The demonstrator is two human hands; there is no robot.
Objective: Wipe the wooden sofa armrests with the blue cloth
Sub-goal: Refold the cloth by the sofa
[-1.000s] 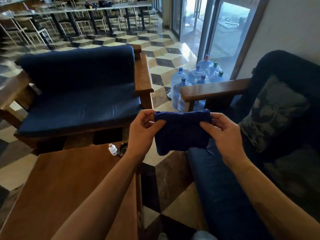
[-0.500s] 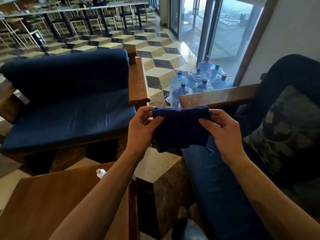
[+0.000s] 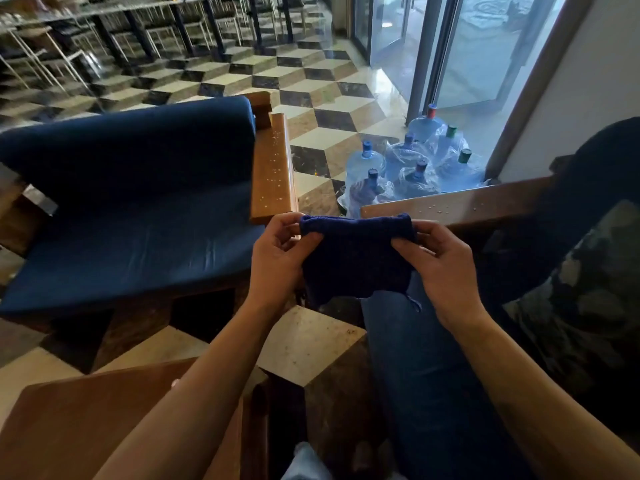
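Note:
I hold a dark blue cloth (image 3: 355,258) stretched between both hands in front of me. My left hand (image 3: 277,258) pinches its top left corner and my right hand (image 3: 440,268) pinches its top right corner. Behind the cloth to the left runs the wooden armrest (image 3: 273,168) of a blue sofa, dotted with water droplets. To the right, the wooden armrest (image 3: 460,206) of the sofa beside me also carries droplets; its near end sits just behind the cloth's top edge.
A blue-cushioned sofa (image 3: 138,209) stands at left. Several large water bottles (image 3: 412,164) cluster on the floor by the glass door. A wooden table (image 3: 86,420) lies at lower left. A patterned cushion (image 3: 581,299) rests on the right sofa.
The view has moved forward toward the armrests, and the cloth with both hands now sits closer to the right sofa's armrest. The table bottle has slipped out of sight.

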